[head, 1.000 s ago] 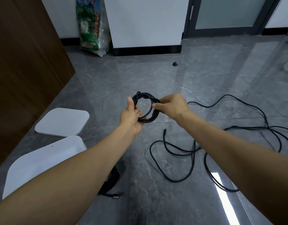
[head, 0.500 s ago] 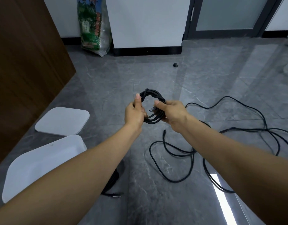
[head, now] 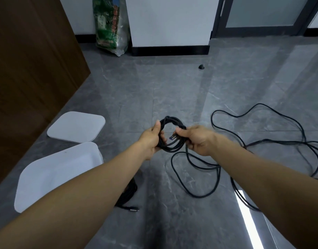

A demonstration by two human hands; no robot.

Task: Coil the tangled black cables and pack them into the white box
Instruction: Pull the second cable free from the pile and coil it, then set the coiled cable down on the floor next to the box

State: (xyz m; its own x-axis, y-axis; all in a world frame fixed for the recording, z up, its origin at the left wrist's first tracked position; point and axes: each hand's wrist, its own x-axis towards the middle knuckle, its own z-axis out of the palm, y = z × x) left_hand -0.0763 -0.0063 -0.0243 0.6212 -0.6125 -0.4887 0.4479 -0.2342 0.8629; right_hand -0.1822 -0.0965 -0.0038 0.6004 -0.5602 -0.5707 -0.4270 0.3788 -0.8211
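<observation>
Beside white box (head: 52,169), hands grip coil (head: 172,137)

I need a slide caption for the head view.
Both hands hold a coiled black cable above grey floor.

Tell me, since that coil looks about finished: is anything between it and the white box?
Nothing visible: the coil, held by both hands, hangs right of the open white box; only the left forearm crosses that gap.

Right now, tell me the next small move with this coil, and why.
Probably tuck the plug end under a loop. Both hands, left and right, grip the coiled cable; its plug sits loose at the right thumb. Then it can go into the white box at lower left.
</observation>
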